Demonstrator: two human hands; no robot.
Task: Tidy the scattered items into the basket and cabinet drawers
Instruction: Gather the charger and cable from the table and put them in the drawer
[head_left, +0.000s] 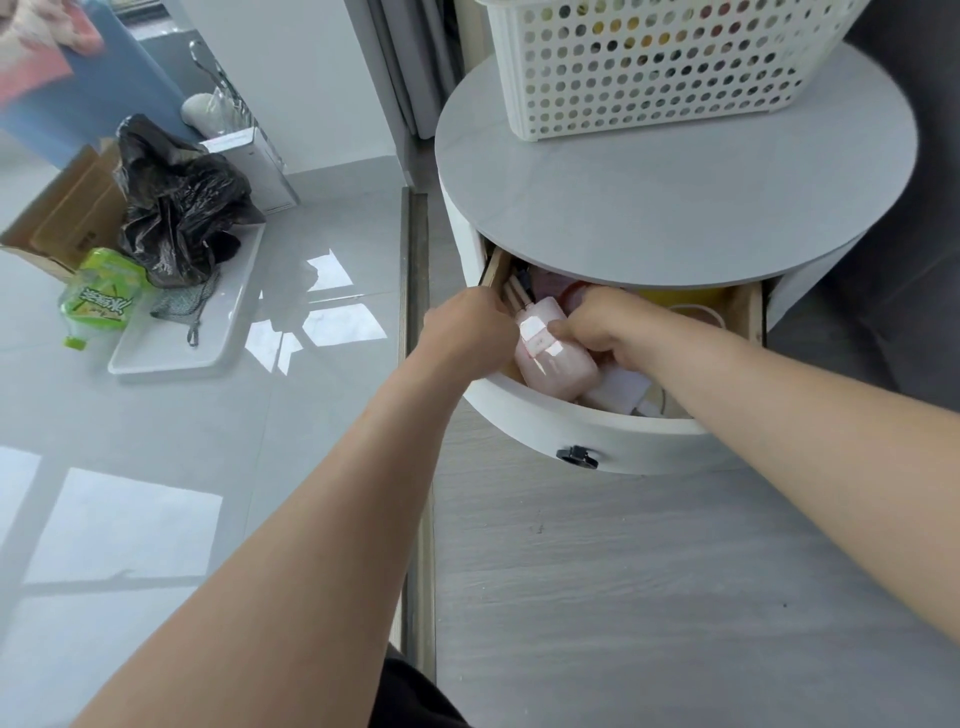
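The round white cabinet (670, 208) has its top drawer (613, 431) pulled open. A pink bottle (553, 356) lies on its side among other items inside the drawer. My right hand (602, 325) is closed on the bottle's right side. My left hand (467, 332) is at the drawer's left inner edge, fingers curled near some wooden sticks (514, 296); what it grips is hidden. A white perforated basket (649, 67) holding colourful items stands on the cabinet top.
On the tiled floor at left lie a white tray (171, 348), a black plastic bag (176, 208), a green bottle (101, 296), a cardboard box (57, 218) and a white box (265, 166). A dark sofa edge (904, 260) borders the cabinet at right.
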